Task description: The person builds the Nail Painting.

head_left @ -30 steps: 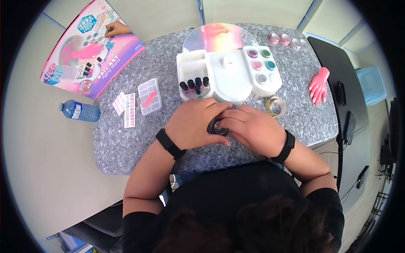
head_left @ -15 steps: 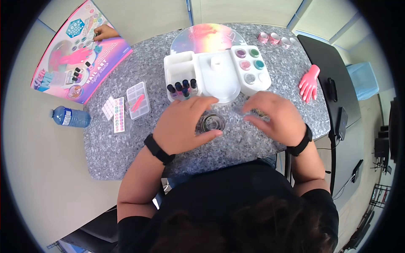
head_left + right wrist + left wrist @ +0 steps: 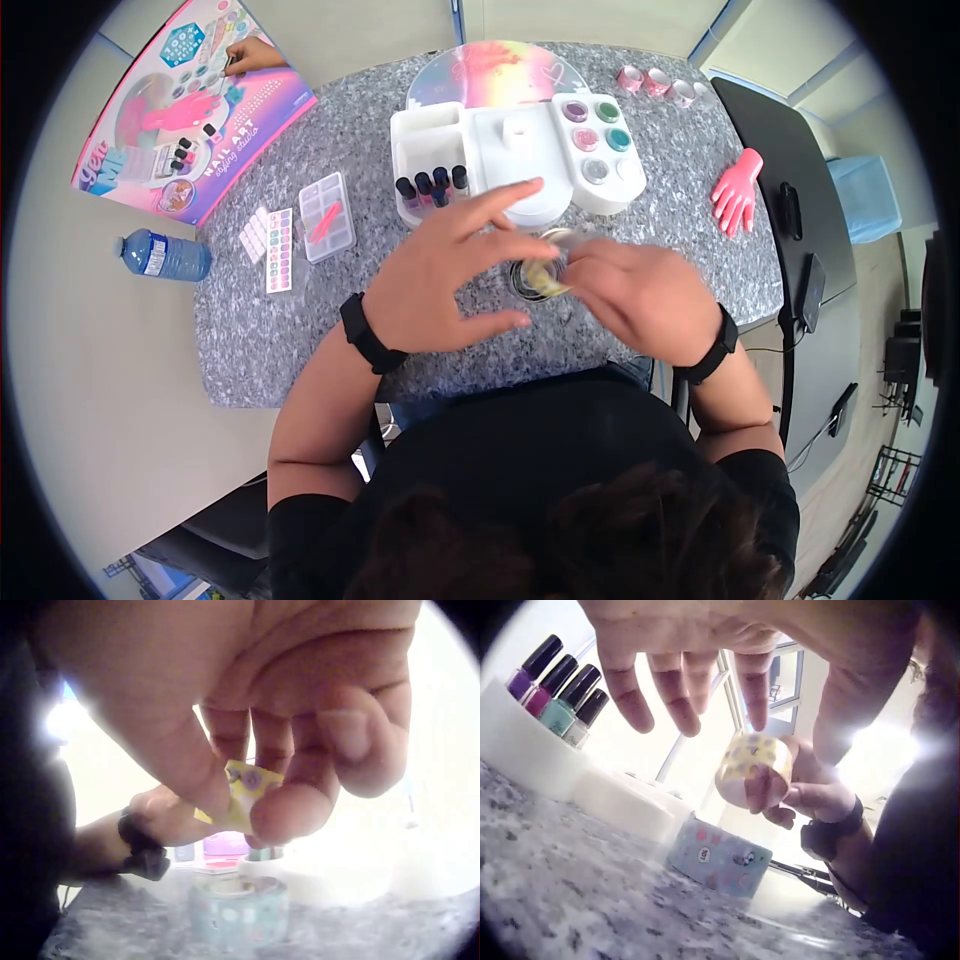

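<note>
My right hand (image 3: 640,300) pinches a yellow patterned tape roll (image 3: 754,761), blurred in the head view, between thumb and fingers. Underneath, a light-blue patterned roll (image 3: 718,856) stands on the granite table (image 3: 480,370); the right wrist view shows a gap between the yellow roll (image 3: 241,801) and the blue roll (image 3: 240,919). Fingers spread, my left hand (image 3: 430,280) hovers just left of the rolls and holds nothing. From the left wrist view, its fingers hang above and beside the yellow roll.
Behind the hands stands a white tray (image 3: 520,205) with polish bottles (image 3: 440,188) and coloured pots (image 3: 586,139). Left are a compartment box (image 3: 328,215), sticker sheets (image 3: 279,250), a water bottle (image 3: 165,256) and a printed box (image 3: 190,110). A pink model hand (image 3: 737,190) lies right.
My right hand has let go at the dark-looking ring, reached right, taken hold of the yellow roll and carried it left over the blue one. My left hand's fingers have spread away from the ring.
</note>
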{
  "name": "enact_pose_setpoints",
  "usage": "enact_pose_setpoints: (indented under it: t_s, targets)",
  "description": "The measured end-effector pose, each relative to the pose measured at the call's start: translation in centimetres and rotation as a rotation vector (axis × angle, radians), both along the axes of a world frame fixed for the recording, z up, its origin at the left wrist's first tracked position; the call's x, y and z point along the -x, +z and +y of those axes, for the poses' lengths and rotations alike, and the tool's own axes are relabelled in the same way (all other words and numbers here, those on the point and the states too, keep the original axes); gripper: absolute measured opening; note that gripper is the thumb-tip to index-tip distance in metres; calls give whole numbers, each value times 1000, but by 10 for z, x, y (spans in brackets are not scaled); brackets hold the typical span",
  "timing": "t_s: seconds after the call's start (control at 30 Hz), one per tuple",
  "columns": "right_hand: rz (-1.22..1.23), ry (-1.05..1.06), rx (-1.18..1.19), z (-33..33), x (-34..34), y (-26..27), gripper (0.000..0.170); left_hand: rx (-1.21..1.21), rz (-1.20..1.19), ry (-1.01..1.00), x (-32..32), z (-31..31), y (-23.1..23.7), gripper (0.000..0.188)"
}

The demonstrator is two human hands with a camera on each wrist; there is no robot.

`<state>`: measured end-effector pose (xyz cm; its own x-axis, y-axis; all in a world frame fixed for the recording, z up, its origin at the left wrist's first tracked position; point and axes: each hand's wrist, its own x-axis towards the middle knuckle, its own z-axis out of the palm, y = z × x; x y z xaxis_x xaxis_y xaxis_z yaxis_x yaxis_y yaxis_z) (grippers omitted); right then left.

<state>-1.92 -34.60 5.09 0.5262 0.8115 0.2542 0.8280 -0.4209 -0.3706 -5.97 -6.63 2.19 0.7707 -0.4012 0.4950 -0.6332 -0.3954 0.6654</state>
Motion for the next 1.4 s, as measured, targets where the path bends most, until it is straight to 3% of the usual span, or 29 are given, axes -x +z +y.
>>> enact_pose_setpoints:
  t_s: [0.1, 0.17, 0.47, 0.7, 0.8, 0.9, 1.07, 1.4]
  targets:
    - [-47, 113, -29, 13, 7, 4, 21, -139, -11, -56, 2, 3, 4, 40]
    - [-75, 80, 130, 15, 9, 12, 17, -342, -109, 15, 0, 5, 8, 32]
    - [-94, 60, 162, -2, -3, 2, 16, -393, -98, 132, 3, 17, 11, 26]
    - [30, -7, 232, -4, 5, -7, 16, -490, -161, 93, 2, 28, 13, 24]
    - [56, 31, 235, 1, 2, -8, 19, -552, 6, 100, 2, 30, 10, 23]
    - [39, 48, 158, 8, 1, -10, 21, -524, -19, 81, 1, 32, 1, 29]
    - [90, 22, 123, 14, -1, -10, 37, -552, 103, 129, 1, 30, 2, 54]
    - [180, 72, 21, 29, -3, -26, 43, -490, 187, 150, 3, 19, -7, 67]
